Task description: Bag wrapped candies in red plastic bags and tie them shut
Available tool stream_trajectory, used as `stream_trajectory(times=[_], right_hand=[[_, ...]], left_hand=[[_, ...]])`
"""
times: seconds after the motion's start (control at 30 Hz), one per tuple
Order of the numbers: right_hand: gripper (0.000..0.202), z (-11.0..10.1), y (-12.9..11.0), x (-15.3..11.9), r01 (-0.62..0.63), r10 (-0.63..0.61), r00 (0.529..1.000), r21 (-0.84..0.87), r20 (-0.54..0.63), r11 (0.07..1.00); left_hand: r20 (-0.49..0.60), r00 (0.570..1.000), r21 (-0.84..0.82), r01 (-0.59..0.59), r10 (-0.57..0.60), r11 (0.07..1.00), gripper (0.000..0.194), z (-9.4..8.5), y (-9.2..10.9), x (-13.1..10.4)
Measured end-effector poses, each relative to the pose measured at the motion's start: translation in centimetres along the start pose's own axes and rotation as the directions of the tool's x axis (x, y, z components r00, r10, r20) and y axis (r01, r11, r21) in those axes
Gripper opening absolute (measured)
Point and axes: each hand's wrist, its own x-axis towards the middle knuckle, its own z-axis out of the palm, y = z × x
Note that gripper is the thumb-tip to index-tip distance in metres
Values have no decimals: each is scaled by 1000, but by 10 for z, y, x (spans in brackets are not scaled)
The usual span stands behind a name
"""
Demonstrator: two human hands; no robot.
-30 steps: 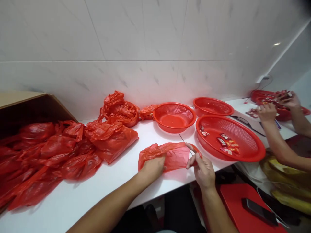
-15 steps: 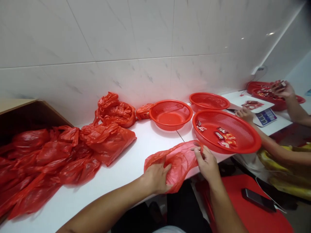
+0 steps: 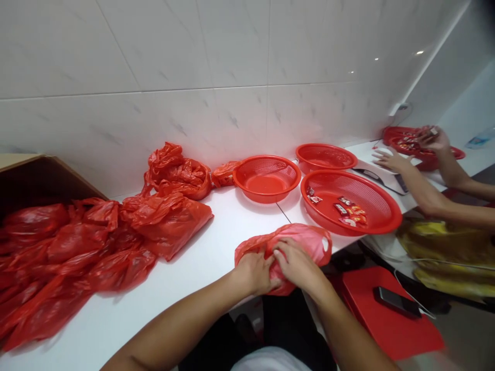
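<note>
1. Evidently both bare hands work close together, left hand (image 3: 252, 273) and right hand (image 3: 297, 263) meeting over the red plastic bag (image 3: 282, 232), probably so that its thin film can be managed from two sides at once
2. Fingers on both hands are bent against the film; whether either hand really pinches it cannot be told, since knuckles and folds hide the contact
3. This bag sits at the near edge of the white table (image 3: 228, 232), directly before the person's body, which presumably spares the arms a long reach
4. Its right end, with a cut-out handle (image 3: 329, 246), spreads beyond the fingers, seemingly because the hands rest further left
5. Just beyond, on the right, stands a large red basket (image 3: 379, 206) with some wrapped pieces (image 3: 350, 212) on its floor; the raised wall likely stops them scattering
6. Two smaller ones, the middle basket (image 3: 266, 184) and the far basket (image 3: 309, 166), stand nearer the wall
7. On the left, bulging red bags (image 3: 166, 224) lie heaped by a cardboard box (image 3: 83, 178), perhaps grouped away from the hands
8. At far right, a co-worker's hand (image 3: 394, 161) is spread above the table
</note>
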Motion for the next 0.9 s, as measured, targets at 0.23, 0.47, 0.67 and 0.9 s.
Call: stream_trajectory(times=[0.23, 0.47, 0.67, 0.9], right_hand=[[48, 16, 53, 27, -265, 312, 942, -295, 125, 918], [44, 7, 40, 50, -181, 269, 929, -322, 254, 929], [66, -22, 20, 35, 46, -20, 966, -93, 259, 995], [34, -183, 71, 111, 101, 28, 944, 370, -328, 923]], left_hand=[[-48, 956, 125, -283, 291, 951, 54, -37, 21, -35], [-254, 967, 128, 25, 9, 991, 46, -63, 8, -30], [-135, 975, 64, 187, -177, 980, 47, -38, -42, -11], [-128, 981, -124, 132, -148, 983, 70, -18, -68, -11]])
